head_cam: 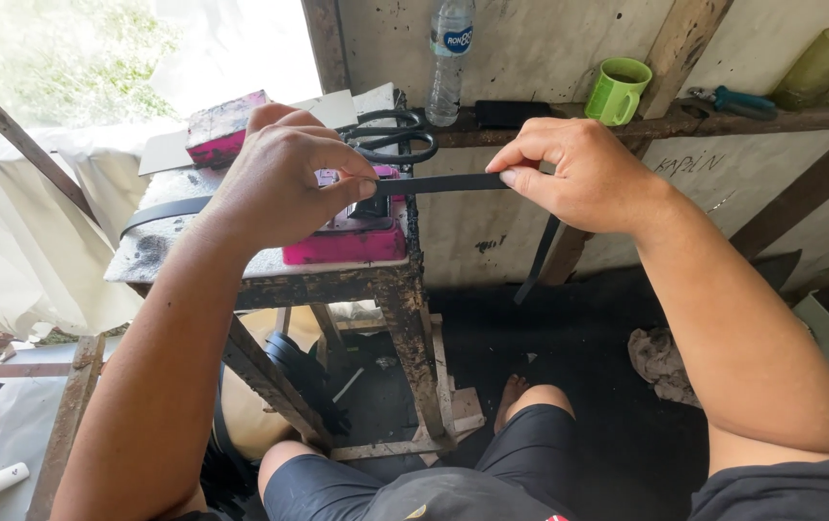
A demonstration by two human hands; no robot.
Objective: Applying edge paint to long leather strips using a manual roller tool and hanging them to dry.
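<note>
A long black strap [443, 182] stretches level between my two hands above a small worn table [192, 260]. My left hand [284, 174] pinches it between thumb and forefinger just over a pink stained block [347, 241]. My right hand [578, 174] pinches the strap farther right, and its loose end [538, 260] hangs down past that hand. Another stretch of strap [159, 212] trails left across the table top. Black scissors [395, 135] lie on the table behind my left hand.
A wooden ledge [771, 121] on the wall carries a clear plastic bottle [450, 58], a green mug [617, 90], a blue-handled tool [737, 99] and a green glass [824, 63]. A second pink block [221, 130] sits at the table's back. A rag [660, 362] lies on the dark floor.
</note>
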